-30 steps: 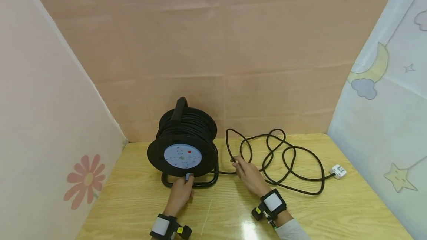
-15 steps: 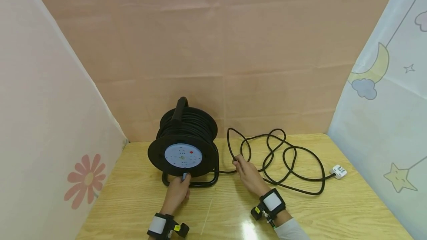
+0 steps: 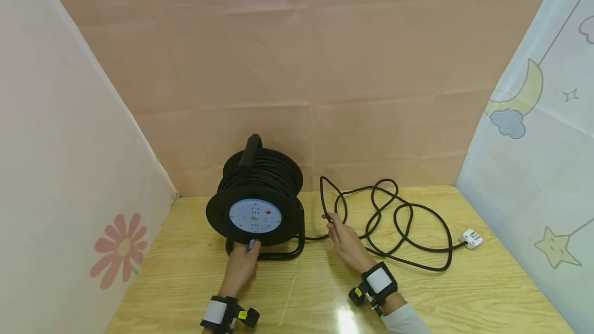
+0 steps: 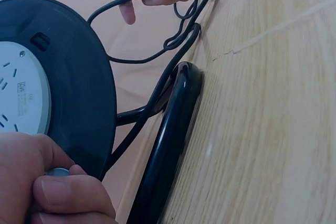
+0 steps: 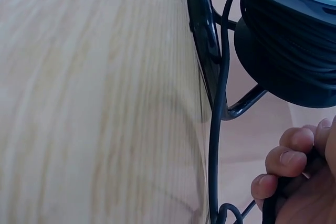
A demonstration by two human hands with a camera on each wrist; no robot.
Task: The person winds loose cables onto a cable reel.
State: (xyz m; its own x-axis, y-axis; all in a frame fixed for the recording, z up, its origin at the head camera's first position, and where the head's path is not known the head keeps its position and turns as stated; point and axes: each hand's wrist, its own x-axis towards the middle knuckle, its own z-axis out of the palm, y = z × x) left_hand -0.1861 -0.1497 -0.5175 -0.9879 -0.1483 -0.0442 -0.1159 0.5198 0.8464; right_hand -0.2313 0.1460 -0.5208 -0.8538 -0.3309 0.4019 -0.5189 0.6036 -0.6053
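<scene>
A black cable reel [image 3: 215,210] stands on the table, left of the middle, wound with black cable [image 3: 260,171]. Its front carries a pale blue socket panel [image 3: 255,215] with a red button. My left hand [image 3: 238,267] grips a blue-grey crank knob [image 3: 252,244] at the disc's lower edge; in the left wrist view the fingers mostly cover the knob [image 4: 56,172]. To the right of the reel, my right hand [image 3: 347,244] holds the loose cable [image 3: 323,195]. Curled fingers [image 5: 286,161] wrap round it in the right wrist view.
Loose cable loops [image 3: 401,215] spread over the right half of the wooden table [image 3: 325,298], ending in a white plug [image 3: 471,238]. The reel's tubular black stand [image 3: 283,256] rests on the tabletop. A beige sheet [image 3: 371,92] hangs behind; patterned sheets flank both sides.
My left hand and the knob have moved left along the bottom of the reel. The disc has turned slightly clockwise, shifting the red button right. My right hand has shifted slightly right with the cable.
</scene>
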